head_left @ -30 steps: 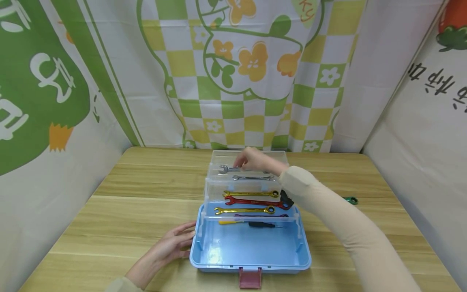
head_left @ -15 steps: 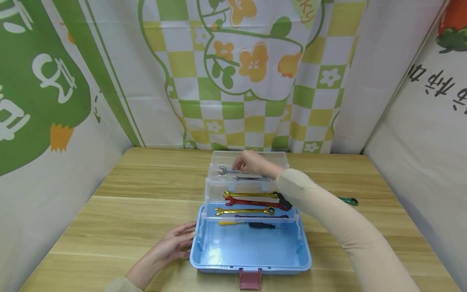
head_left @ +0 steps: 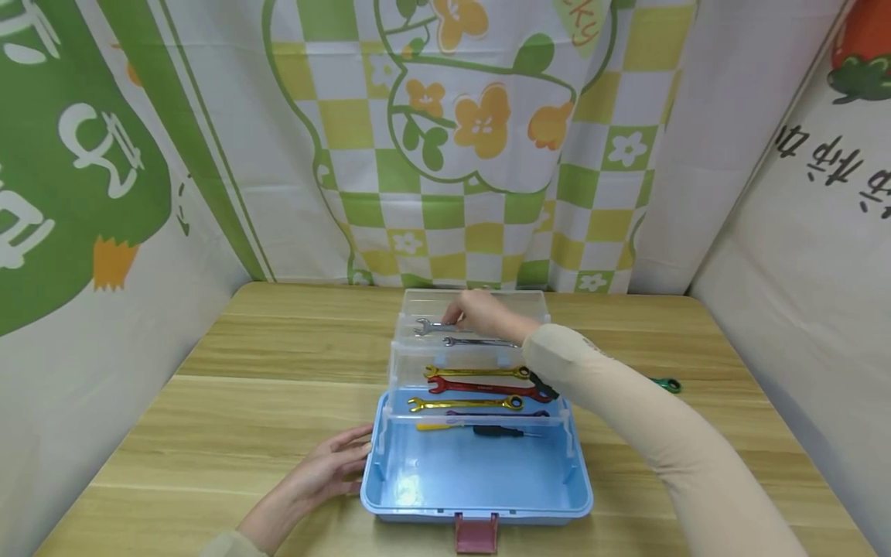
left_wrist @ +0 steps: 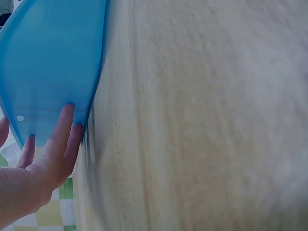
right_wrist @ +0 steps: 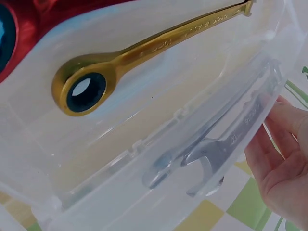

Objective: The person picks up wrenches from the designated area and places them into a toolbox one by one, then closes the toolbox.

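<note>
My right hand (head_left: 483, 313) pinches a silver open-end wrench (head_left: 431, 327) over the upper clear tray (head_left: 411, 337). In the right wrist view the wrench (right_wrist: 228, 147) shows through the tray's clear wall, and my right hand (right_wrist: 284, 163) hides its far end. A smaller silver wrench (head_left: 476, 342) lies in the same tray, just in front. My left hand (head_left: 320, 468) rests against the left side of the blue toolbox (head_left: 480, 476). Its fingers are extended along the wall in the left wrist view, where the hand (left_wrist: 48, 161) touches the box near its bottom edge.
The lower clear tray holds a gold ratchet wrench (head_left: 476, 372), a red wrench (head_left: 480, 387), another gold wrench (head_left: 462, 403) and a purple one (head_left: 497, 415). A black-handled screwdriver (head_left: 497, 431) lies in the box. A green wrench (head_left: 668, 384) lies on the table, partly behind my right arm.
My right hand, with the silver wrench, has sunk slightly toward the upper tray, and its forearm has shifted a little left. The left hand stays on the toolbox.
</note>
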`<state>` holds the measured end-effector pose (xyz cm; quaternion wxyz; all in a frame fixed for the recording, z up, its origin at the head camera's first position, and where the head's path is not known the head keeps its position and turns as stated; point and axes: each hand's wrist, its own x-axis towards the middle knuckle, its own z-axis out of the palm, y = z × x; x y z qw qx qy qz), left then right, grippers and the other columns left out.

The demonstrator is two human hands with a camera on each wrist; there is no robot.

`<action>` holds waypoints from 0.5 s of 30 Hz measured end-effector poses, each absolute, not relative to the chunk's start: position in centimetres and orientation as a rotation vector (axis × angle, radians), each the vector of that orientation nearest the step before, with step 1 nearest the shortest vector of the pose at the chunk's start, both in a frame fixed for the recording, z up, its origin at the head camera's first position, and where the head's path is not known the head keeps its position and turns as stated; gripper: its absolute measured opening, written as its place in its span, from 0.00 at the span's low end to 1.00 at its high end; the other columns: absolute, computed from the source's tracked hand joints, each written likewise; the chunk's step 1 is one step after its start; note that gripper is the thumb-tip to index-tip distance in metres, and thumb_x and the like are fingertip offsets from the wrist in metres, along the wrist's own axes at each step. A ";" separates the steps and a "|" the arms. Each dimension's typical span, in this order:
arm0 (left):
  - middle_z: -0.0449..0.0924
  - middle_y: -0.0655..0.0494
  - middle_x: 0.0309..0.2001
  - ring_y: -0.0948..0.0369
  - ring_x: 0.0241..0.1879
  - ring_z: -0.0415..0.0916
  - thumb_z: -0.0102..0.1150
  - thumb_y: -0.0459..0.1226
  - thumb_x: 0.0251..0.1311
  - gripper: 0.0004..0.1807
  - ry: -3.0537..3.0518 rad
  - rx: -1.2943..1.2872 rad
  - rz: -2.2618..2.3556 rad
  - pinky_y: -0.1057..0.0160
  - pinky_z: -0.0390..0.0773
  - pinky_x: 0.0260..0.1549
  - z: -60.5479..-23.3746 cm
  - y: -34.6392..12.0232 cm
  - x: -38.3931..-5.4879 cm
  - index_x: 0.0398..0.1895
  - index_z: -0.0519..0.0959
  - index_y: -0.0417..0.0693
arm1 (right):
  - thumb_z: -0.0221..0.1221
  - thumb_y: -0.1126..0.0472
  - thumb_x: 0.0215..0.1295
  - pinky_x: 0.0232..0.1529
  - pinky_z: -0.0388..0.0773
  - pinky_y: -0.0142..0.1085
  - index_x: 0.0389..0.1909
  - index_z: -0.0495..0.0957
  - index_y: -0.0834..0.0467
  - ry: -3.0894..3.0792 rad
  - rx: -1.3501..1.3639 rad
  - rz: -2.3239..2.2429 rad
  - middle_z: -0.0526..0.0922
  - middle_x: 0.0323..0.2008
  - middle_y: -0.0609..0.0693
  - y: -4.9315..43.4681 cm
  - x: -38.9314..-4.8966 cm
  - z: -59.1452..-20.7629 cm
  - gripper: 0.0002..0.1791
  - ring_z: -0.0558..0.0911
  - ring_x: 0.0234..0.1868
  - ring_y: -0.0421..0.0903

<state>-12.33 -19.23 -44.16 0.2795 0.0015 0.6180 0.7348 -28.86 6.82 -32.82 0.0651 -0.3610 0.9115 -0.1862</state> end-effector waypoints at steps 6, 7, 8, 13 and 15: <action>0.68 0.43 0.53 0.56 0.46 0.72 0.50 0.39 0.59 0.37 1.649 -0.010 1.969 0.51 0.72 0.46 -44.1 -19.2 -12.3 0.64 0.45 0.32 | 0.59 0.73 0.50 0.45 0.75 0.33 0.36 0.82 0.60 2.754 -1.101 -0.546 0.82 0.37 0.52 6.7 -28.8 -32.8 0.12 0.79 0.41 0.46; 0.68 0.43 0.53 0.56 0.47 0.72 0.50 0.39 0.59 0.37 1.646 -0.009 1.971 0.51 0.72 0.46 -44.1 -19.2 -12.3 0.64 0.44 0.32 | 0.59 0.72 0.50 0.45 0.75 0.33 0.36 0.82 0.60 2.751 -1.100 -0.545 0.83 0.37 0.52 6.7 -28.7 -32.8 0.11 0.79 0.40 0.46; 0.68 0.43 0.53 0.56 0.47 0.72 0.50 0.39 0.59 0.37 1.646 -0.008 1.971 0.51 0.72 0.46 -44.1 -19.2 -12.3 0.64 0.44 0.32 | 0.59 0.72 0.50 0.45 0.75 0.33 0.35 0.82 0.60 2.751 -1.100 -0.543 0.83 0.36 0.52 6.7 -28.7 -32.8 0.11 0.79 0.40 0.46; 0.69 0.44 0.52 0.56 0.46 0.72 0.50 0.39 0.59 0.37 1.639 -0.006 1.976 0.51 0.72 0.46 -44.2 -19.2 -12.4 0.64 0.44 0.32 | 0.60 0.71 0.51 0.43 0.75 0.33 0.33 0.83 0.60 2.770 -1.119 -0.510 0.83 0.34 0.52 6.7 -28.6 -32.9 0.08 0.80 0.39 0.46; 0.69 0.45 0.52 0.56 0.46 0.72 0.50 0.39 0.59 0.37 1.639 -0.008 1.977 0.51 0.72 0.46 -44.3 -19.2 -12.4 0.64 0.45 0.32 | 0.61 0.70 0.50 0.44 0.75 0.33 0.31 0.83 0.60 2.783 -1.145 -0.470 0.83 0.33 0.51 6.7 -28.6 -33.0 0.07 0.80 0.38 0.45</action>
